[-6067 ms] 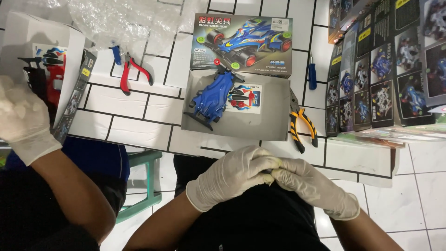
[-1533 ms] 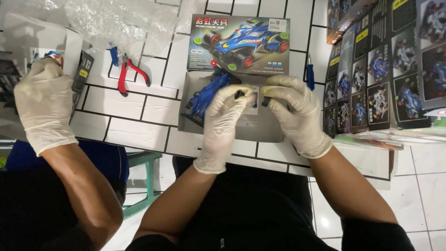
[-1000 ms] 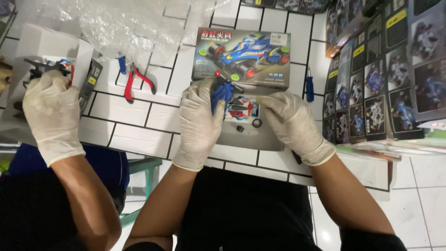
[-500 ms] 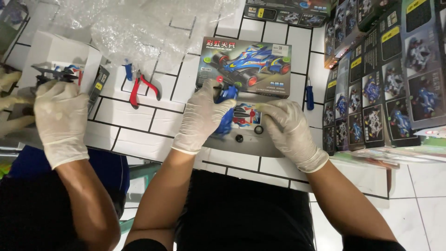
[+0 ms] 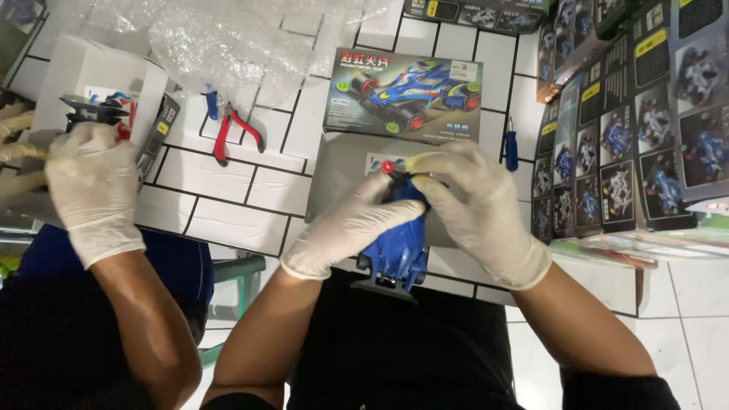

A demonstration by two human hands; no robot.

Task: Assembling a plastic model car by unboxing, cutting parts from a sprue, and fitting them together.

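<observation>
Blue toy car body [image 5: 396, 254], gloved hands, white tiled table [image 5: 243, 199]

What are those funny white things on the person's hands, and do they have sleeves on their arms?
Both hands wear thin, whitish disposable gloves, a bit wrinkled and slightly see-through, ending just past the wrists: the left hand and the right hand. Above the gloves the forearms are bare, with no watch or bracelet showing. A dark sleeve edge shows only near the right elbow, matching the black top.
</observation>
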